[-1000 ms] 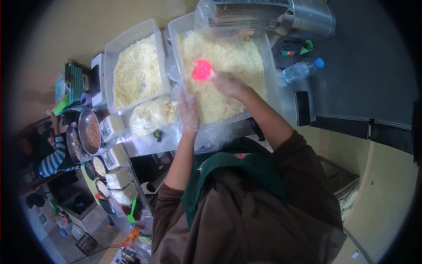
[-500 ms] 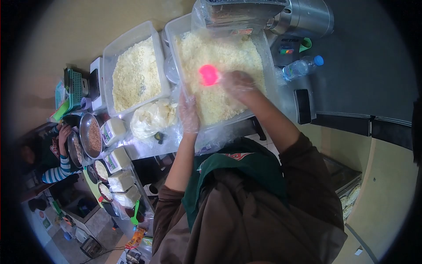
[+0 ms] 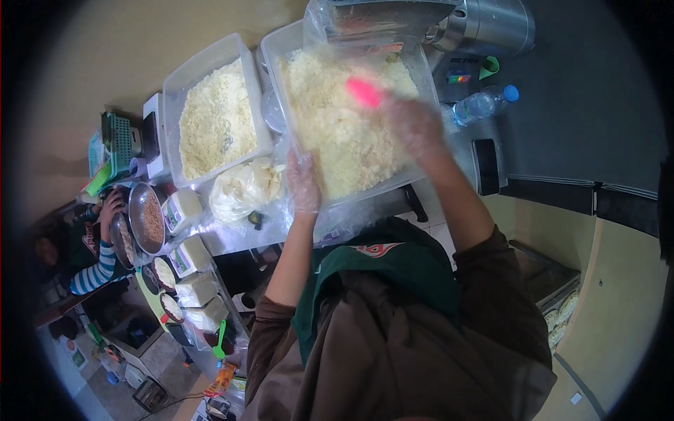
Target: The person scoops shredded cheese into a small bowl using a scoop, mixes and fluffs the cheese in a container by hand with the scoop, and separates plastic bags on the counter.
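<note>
My right hand, in a clear plastic glove, grips a bright pink scoop above the pale grated crumbs in a large clear plastic tub. Motion blurs both the hand and the scoop, so the scoop's exact shape is unclear. My gloved left hand is closed on the near left corner of this tub. A knotted plastic bag of white stuff lies just left of that hand. Beyond the bag stands a second clear tub with similar pale crumbs.
A metal machine overhangs the tub's far side. To the right are a water bottle and a phone. Wrapped white blocks, a bowl of brown bits and a green spatula line the left. Another person's hands work there.
My right hand has moved right and toward me, and the pink scoop has shifted right and up in view, turning from round to narrow. A mound of crumbs shows mid-tub. My left hand stays put.
</note>
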The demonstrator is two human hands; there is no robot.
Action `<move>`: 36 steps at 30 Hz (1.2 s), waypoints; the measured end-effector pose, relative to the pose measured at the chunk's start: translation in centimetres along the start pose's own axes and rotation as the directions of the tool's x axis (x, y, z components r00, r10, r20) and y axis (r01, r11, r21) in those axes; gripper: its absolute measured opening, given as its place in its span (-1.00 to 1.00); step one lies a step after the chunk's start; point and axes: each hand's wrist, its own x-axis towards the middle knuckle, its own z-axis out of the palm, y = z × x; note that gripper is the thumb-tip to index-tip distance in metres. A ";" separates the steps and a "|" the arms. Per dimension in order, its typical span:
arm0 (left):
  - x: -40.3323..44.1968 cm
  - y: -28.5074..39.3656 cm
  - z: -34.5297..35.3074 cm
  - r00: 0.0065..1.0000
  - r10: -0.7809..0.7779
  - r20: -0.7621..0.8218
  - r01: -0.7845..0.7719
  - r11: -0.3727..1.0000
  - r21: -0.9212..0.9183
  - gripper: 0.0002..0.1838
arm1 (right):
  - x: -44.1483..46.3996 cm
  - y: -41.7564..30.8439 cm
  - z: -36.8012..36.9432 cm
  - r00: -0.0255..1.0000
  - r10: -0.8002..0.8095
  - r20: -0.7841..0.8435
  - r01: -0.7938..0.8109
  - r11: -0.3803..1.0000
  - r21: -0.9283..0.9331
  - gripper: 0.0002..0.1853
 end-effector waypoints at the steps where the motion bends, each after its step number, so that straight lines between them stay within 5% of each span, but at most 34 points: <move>1: -0.1 -0.4 -0.1 1.000 -0.008 -0.003 0.008 1.000 -0.003 -0.47 | 1.8 1.9 0.5 0.993 0.019 -0.119 -0.023 0.999 -0.029 -0.53; 2: 0.0 -0.6 -0.1 1.000 0.023 -0.001 -0.023 1.000 0.019 -0.47 | 3.4 2.3 1.4 0.993 0.020 -0.117 -0.024 0.999 -0.031 -0.53; 4: 0.3 -0.5 0.0 0.998 0.067 0.003 -0.067 0.997 0.044 -0.47 | 6.1 1.9 3.6 0.952 0.275 -0.132 -0.224 0.923 0.312 -0.65; 6: 0.1 -0.3 0.1 1.000 0.017 0.000 -0.017 1.000 -0.011 -0.47 | 6.3 -0.8 6.1 0.983 0.129 -0.133 -0.103 0.976 0.191 -0.57; 8: -0.3 0.8 0.3 0.999 0.037 0.012 -0.037 0.998 0.046 -0.46 | 5.6 -3.5 6.7 0.996 -0.073 0.060 0.067 0.993 0.100 -0.54; 12: -0.1 0.2 -0.5 0.995 0.060 0.074 -0.074 0.977 0.198 -0.44 | 4.4 -3.1 2.2 0.985 -0.098 0.140 0.090 0.994 0.065 -0.70; 14: -0.1 -0.5 -0.4 0.997 0.024 0.073 -0.035 0.989 0.146 -0.42 | 9.1 1.0 5.1 0.970 -0.241 -0.023 0.216 0.905 -0.368 -0.69; 15: 0.1 -0.7 -0.4 0.998 -0.003 0.066 -0.004 0.995 0.098 -0.40 | 10.2 0.6 5.7 0.970 -0.240 -0.023 0.215 0.904 -0.370 -0.69; 17: 0.1 -0.6 -0.5 0.998 0.003 0.065 -0.012 0.991 0.132 -0.39 | 11.6 -2.6 6.6 0.956 -0.100 -0.274 0.191 0.924 0.332 -0.54; 18: 0.1 -0.5 -0.4 0.998 0.011 0.062 -0.021 0.986 0.163 -0.39 | 11.5 -4.5 6.8 0.957 -0.100 -0.274 0.191 0.924 0.331 -0.54; 20: -0.2 -0.6 -0.4 0.998 0.017 0.065 -0.031 0.974 0.225 -0.38 | 7.6 -8.8 5.0 0.997 -0.048 0.064 0.028 0.960 0.280 -0.65; 22: 0.0 -0.6 -0.3 0.996 0.024 0.081 -0.043 0.968 0.247 -0.37 | 3.7 -9.1 3.6 0.997 0.008 0.077 -0.020 0.988 0.154 -0.63; 24: 0.1 -0.8 -0.6 0.992 0.039 0.120 -0.054 0.991 0.119 -0.36 | 1.3 -3.4 8.7 0.979 -0.194 -0.059 0.201 0.883 0.423 -0.61; 26: 0.2 0.5 -0.3 0.990 0.051 0.134 -0.068 0.989 0.131 -0.35 | -3.7 -6.3 -1.4 0.978 0.152 0.145 -0.164 0.984 0.076 -0.60; 28: 0.0 0.8 -0.5 0.986 0.062 0.154 -0.086 0.985 0.151 -0.34 | -3.9 -1.9 0.4 0.971 0.241 -0.008 -0.241 0.969 -0.055 -0.55; 32: 0.2 0.4 -0.5 0.982 0.014 0.190 -0.020 0.999 0.030 -0.31 | -1.4 0.7 4.8 0.964 0.250 -0.091 -0.261 0.956 -0.137 -0.51; 36: 0.3 -0.8 -0.8 0.979 0.040 0.198 -0.050 0.998 0.046 -0.29 | 0.2 -5.0 4.3 0.918 0.389 -0.075 -0.389 0.921 0.013 -0.52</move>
